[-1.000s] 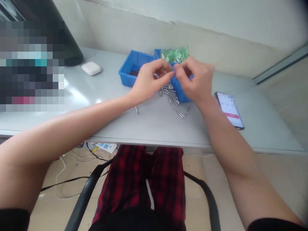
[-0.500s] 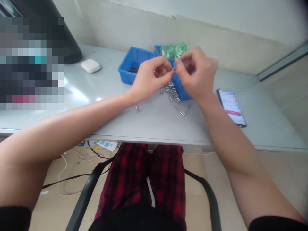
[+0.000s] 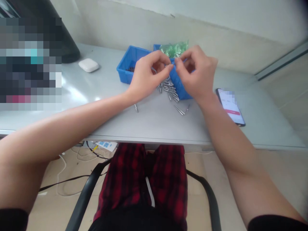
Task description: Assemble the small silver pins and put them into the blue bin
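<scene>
My left hand (image 3: 150,73) is closed in a pinch above the desk, thumb against forefinger. A sliver of a thin metal rod (image 3: 172,65) shows at its fingertips; most of it is hidden. Close beside it, my right hand (image 3: 198,73) is also pinched, and what lies between its fingers cannot be made out. Below the hands is a pile of small silvery metal rods (image 3: 170,89). A few more rods (image 3: 179,110) lie nearer the front edge, and a single rod (image 3: 136,107) lies further left.
Behind my hands stand a blue bin (image 3: 124,76) with dark small parts and another blue bin (image 3: 183,91), with a green plastic bag (image 3: 174,48) at its back. A phone (image 3: 231,107) lies right, a white case (image 3: 89,65) left. The wall (image 3: 216,41) closes the back.
My left hand has shifted slightly up and left, its fingertips a little further from the right hand's. Less of the thin rod between them shows. My right hand is nearly still.
</scene>
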Available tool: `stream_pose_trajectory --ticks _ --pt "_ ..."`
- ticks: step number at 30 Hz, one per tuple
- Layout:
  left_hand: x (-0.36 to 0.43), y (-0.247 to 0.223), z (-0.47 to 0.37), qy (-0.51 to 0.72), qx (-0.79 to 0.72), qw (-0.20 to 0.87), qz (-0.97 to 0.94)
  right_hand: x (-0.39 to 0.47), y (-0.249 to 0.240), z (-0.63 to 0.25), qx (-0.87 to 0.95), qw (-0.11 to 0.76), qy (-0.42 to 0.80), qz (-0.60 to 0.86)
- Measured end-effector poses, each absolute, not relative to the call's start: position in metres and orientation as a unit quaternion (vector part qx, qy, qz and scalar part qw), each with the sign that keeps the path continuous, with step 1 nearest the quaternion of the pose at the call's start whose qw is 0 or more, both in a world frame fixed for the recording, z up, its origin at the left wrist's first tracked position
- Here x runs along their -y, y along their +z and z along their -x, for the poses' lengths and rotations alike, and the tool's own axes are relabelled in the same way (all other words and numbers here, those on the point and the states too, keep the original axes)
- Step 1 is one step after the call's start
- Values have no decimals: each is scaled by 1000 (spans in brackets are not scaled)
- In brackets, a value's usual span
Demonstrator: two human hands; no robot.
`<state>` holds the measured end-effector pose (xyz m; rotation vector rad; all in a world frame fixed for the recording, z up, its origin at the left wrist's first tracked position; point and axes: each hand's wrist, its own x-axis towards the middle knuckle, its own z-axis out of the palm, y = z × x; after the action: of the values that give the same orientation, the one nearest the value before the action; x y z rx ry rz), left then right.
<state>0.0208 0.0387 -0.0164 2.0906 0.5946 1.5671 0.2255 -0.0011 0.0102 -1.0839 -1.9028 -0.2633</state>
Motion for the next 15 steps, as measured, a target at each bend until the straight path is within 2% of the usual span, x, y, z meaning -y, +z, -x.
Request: stream_pose_trajectory --ticks 8,15 --pt "-42 -18 -23 574 -231 217 -755 7 11 -221 800 402 -134 424" --pt "-35 -19 -21 546 -246 184 -779 11 14 -217 810 419 -95 399"
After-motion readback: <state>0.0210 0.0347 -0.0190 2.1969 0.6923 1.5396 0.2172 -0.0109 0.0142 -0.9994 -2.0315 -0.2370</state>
